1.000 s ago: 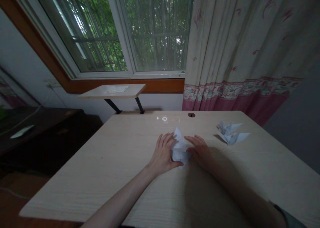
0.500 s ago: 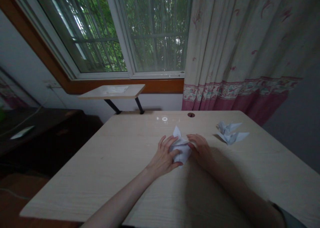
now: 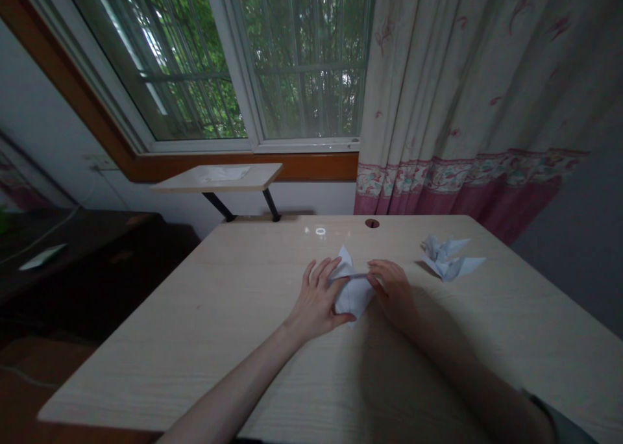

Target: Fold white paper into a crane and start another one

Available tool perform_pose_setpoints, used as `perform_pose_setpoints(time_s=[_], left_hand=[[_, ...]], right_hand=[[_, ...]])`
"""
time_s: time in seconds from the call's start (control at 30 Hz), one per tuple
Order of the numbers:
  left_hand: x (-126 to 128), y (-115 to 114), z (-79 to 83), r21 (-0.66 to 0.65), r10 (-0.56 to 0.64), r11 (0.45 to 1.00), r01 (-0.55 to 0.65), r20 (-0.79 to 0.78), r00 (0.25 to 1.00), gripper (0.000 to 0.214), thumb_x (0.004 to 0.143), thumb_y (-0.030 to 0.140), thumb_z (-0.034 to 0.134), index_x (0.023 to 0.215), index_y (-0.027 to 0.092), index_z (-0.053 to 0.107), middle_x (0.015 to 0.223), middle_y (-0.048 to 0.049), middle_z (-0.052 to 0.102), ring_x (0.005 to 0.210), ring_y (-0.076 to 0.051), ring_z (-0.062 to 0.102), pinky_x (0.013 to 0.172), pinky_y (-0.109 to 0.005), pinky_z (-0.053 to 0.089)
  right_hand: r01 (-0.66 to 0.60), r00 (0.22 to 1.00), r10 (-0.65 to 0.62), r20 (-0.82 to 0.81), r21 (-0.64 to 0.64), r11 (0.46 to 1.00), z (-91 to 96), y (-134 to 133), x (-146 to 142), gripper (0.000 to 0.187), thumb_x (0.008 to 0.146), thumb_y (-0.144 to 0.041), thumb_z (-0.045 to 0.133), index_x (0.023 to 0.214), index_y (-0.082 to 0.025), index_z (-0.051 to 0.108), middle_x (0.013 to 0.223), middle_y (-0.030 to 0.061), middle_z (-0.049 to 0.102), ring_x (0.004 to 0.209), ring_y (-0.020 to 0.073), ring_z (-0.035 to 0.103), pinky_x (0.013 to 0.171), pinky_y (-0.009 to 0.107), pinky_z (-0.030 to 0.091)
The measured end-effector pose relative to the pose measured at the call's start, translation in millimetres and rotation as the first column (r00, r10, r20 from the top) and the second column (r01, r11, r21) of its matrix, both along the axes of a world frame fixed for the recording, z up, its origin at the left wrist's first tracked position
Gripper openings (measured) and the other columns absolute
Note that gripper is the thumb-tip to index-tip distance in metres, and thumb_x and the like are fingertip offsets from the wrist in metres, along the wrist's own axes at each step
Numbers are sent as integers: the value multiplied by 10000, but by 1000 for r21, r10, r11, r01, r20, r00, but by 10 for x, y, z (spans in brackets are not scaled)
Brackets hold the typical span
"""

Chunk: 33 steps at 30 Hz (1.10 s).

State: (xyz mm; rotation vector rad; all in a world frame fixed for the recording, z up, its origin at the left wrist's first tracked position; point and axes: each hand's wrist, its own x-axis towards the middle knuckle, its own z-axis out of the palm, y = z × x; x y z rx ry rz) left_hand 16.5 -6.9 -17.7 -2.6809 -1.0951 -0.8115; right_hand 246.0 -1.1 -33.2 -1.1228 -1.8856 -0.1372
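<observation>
A folded sheet of white paper [image 3: 354,298] lies on the pale wooden table, between my two hands. One pointed flap stands out at its far end, and a crease runs across its middle. My left hand [image 3: 316,301] holds the left side, fingers spread over the upper part and thumb at the near corner. At the right edge, my right hand [image 3: 393,291] pinches the paper near the crease between thumb and fingers. Its fingertips partly hide that edge. Further right sit folded paper cranes [image 3: 450,262], apart from both hands.
A small raised shelf [image 3: 185,183] on black legs stands at the table's back left, bearing white paper [image 3: 226,173]. Near the back edge is a round cable hole [image 3: 372,223]. A curtain [image 3: 438,171] hangs behind; a dark cabinet [image 3: 73,249] stands left.
My left index finger has shifted up from the paper's lower panel to the crease, baring more of that panel. The right fingers have moved slightly along the edge.
</observation>
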Motion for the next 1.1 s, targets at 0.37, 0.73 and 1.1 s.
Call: perform_pose_setpoints(time_s=[0.37,0.73,1.1], left_hand=[[9,16,37,-71,-12,997,15,41,999,913,609,631,807,1368,264,458,1511,-164,317,1395,-394,290,1122,-634,229],[43,17,41,-166,10,986,12,132,991,969,561,556,852,1363,237,410,1432,-161,426,1316,-395,384,1106,-621,253],[61,39,22,-191,31,982,-6,128,991,1122,523,527,878,1444,246,301,1416,-150,440,1299,-394,405,1108,-638,241]], right_hand=[[-6,1000,6,8,13,1000,-44,5,16,246,999,-356,430,1042,-221,630,1088,105,691,1029,261,630,905,475,496],[-9,1000,10,28,-34,999,-84,11,16,314,1013,-377,382,1145,-227,624,1133,109,677,1062,273,613,932,495,488],[-38,999,39,30,-38,999,-28,-3,-9,314,1013,-350,371,1107,-219,640,1104,112,690,1041,265,627,912,476,503]])
